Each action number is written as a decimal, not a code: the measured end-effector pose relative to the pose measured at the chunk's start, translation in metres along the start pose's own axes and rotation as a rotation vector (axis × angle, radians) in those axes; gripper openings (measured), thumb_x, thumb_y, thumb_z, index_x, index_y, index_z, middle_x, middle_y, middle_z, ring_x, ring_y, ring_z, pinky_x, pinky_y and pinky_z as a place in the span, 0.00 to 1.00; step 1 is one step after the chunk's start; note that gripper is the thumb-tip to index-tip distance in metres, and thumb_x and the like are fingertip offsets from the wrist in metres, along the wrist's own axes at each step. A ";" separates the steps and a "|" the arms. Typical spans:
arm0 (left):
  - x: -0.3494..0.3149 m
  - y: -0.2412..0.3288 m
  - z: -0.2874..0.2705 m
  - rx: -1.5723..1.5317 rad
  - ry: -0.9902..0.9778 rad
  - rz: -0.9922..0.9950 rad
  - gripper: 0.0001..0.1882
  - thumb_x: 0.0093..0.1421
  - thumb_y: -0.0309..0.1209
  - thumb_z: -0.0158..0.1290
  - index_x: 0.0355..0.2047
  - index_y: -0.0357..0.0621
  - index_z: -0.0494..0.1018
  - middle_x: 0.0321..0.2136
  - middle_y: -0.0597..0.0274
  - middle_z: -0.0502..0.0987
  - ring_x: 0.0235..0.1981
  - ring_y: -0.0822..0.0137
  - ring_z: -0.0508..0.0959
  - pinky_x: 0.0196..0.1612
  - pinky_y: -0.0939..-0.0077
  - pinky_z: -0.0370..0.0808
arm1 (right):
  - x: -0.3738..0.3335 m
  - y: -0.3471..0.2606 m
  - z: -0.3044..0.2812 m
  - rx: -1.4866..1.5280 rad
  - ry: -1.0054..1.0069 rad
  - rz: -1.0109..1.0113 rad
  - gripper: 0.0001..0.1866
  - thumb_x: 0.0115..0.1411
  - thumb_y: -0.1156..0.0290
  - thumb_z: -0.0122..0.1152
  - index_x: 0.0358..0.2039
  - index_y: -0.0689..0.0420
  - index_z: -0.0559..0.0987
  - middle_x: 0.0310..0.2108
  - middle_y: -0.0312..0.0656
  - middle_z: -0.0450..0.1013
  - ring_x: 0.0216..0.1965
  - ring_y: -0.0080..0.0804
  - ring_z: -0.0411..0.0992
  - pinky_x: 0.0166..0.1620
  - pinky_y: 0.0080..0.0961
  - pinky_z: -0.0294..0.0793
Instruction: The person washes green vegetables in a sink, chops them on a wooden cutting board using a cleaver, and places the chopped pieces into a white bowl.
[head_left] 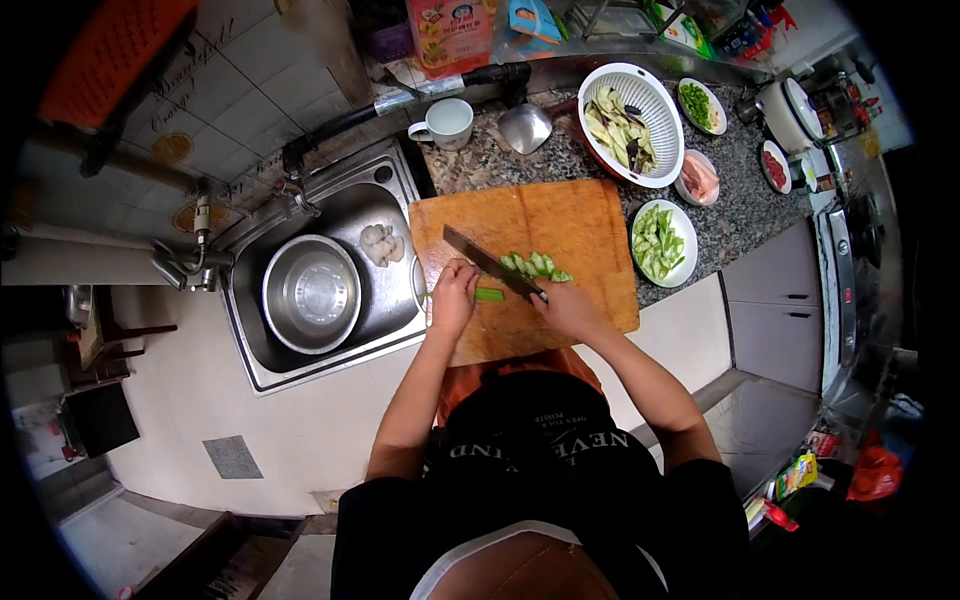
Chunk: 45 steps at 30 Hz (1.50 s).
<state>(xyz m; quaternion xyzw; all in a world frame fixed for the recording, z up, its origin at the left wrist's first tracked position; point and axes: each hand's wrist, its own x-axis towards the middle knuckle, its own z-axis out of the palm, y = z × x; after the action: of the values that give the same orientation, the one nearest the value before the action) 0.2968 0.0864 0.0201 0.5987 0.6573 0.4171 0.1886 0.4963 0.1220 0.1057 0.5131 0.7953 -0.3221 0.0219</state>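
A worn wooden cutting board (590,230) lies in front of me. My right hand (570,308) is closed around the handle of a kitchen knife (485,258), whose dark blade slants up and left across the board. Just past the blade rests a small heap of sliced green vegetable (535,266). At the blade's near side is my left hand (455,298), its fingertips drawn together; what they hold, if anything, is hidden. A cut length of green vegetable (489,295) lies beside that hand, and a thin green end shows on the hand's other side.
To the left is a steel sink (375,335) with a metal basin (312,295) and a pale lump (381,245). Behind the board stand a white mug (448,123), a ladle (525,128) and a colander (660,110). A plate of green slices (662,243) sits right, near several small dishes.
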 end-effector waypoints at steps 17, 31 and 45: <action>0.006 0.011 0.031 0.069 -0.132 0.111 0.02 0.51 0.24 0.52 0.24 0.37 0.71 0.27 0.51 0.73 0.31 0.51 0.72 0.35 0.62 0.70 | -0.040 0.023 -0.016 -0.090 0.021 0.043 0.11 0.56 0.64 0.51 0.35 0.57 0.74 0.22 0.54 0.72 0.28 0.53 0.72 0.32 0.46 0.70; -0.040 0.011 0.002 0.056 0.082 0.128 0.05 0.48 0.24 0.57 0.28 0.43 0.76 0.30 0.61 0.74 0.35 0.58 0.71 0.39 0.69 0.69 | -0.054 0.000 -0.019 -0.142 -0.066 0.000 0.10 0.56 0.65 0.50 0.35 0.56 0.73 0.22 0.54 0.72 0.28 0.54 0.71 0.32 0.48 0.69; -0.035 0.023 0.025 0.029 0.058 0.097 0.05 0.48 0.23 0.56 0.27 0.43 0.74 0.30 0.60 0.74 0.34 0.57 0.71 0.39 0.68 0.69 | -0.051 0.021 0.002 -0.132 -0.036 0.063 0.10 0.57 0.63 0.49 0.34 0.56 0.72 0.24 0.54 0.73 0.28 0.55 0.72 0.32 0.50 0.70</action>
<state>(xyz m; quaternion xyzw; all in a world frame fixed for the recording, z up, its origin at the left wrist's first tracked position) 0.3373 0.0601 0.0147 0.6202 0.6386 0.4333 0.1405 0.5370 0.0852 0.1124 0.5296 0.7977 -0.2772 0.0801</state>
